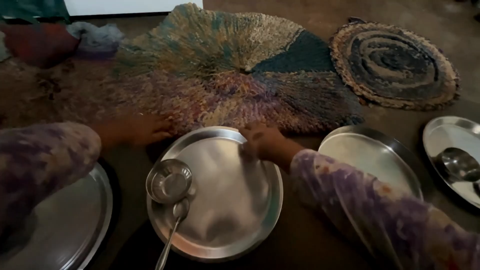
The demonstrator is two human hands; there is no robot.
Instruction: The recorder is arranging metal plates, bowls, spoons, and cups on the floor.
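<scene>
A round steel plate (225,200) lies on the floor in front of me. On its left edge rest a small steel bowl (169,181) and a spoon (174,227). My right hand (261,141) grips the plate's far rim, fingers curled over it. My left hand (137,129) rests just past the plate's upper left rim, at the edge of a large shaggy multicoloured mat (225,70); whether it touches the plate I cannot tell. Both arms wear purple patterned sleeves.
Another steel plate (87,225) lies at the lower left, a third (370,152) to the right, and a fourth (447,135) with a small bowl (459,164) at the far right. A round braided mat (395,62) lies at the back right. Cloth bundles (45,42) sit at the back left.
</scene>
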